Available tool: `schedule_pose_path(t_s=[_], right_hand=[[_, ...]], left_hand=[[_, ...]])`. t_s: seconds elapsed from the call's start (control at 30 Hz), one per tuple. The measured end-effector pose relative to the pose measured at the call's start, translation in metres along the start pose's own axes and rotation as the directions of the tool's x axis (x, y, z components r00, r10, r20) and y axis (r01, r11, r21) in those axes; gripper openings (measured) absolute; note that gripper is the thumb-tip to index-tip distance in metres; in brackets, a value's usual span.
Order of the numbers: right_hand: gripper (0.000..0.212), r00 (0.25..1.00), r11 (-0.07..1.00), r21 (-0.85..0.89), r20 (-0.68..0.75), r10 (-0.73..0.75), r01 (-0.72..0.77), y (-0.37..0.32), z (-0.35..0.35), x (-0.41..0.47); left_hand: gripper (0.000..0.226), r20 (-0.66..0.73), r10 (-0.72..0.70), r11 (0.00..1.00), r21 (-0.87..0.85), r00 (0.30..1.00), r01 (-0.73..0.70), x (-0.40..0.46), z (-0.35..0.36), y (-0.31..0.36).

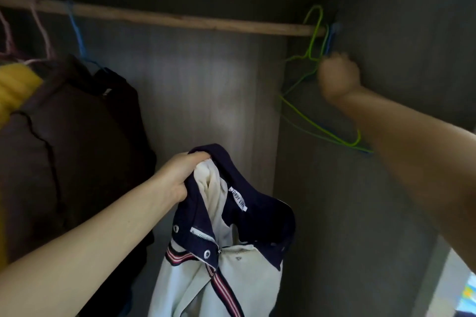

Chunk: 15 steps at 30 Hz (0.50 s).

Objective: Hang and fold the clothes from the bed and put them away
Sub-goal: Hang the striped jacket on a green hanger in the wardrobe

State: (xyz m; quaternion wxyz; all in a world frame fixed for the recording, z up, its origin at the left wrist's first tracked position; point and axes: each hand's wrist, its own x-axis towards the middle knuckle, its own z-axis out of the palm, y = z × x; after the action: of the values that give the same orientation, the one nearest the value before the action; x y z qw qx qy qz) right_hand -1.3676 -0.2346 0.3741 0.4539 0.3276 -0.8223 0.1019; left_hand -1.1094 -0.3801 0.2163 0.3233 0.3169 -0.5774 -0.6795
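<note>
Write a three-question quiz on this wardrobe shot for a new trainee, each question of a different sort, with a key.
1. True or false: the left hand grips the white and navy jacket by its collar.
2. Multiple choice: the right hand is at A) the yellow garment, B) the green hanger at the right end of the wooden rail, C) the dark coat.
3. Fill in: the dark coat hangs from a ____ hanger hook.

Key: 1 true; 2 B; 3 blue.
</note>
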Motion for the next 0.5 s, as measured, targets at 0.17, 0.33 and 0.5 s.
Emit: schedule_pose_path(t_s=[0.17,0.33,0.5], right_hand=[[0.021,0.986,0.9,0.423,-0.073,0.151,-0.107,-0.026,-0.01,-0.026],[0.007,0.929,0.164,0.934,0.271,0.253,-0.317,-0.076,0.001,-0.121],[0.04,0.877,-0.207,0.904,0.417,0.237,-0.374,-0.095,-0.022,-0.166]], left_hand=[[0.008,0.045,0.0,0.999,0.035,0.999,-0.002,0.013,-0.009,-0.002],[0.009,0.091,-0.064,0.99,0.133,0.994,0.052,0.018,-0.024,-0.019],[0.006,0.115,-0.142,0.972,0.205,0.983,0.116,0.018,-0.035,-0.047]])
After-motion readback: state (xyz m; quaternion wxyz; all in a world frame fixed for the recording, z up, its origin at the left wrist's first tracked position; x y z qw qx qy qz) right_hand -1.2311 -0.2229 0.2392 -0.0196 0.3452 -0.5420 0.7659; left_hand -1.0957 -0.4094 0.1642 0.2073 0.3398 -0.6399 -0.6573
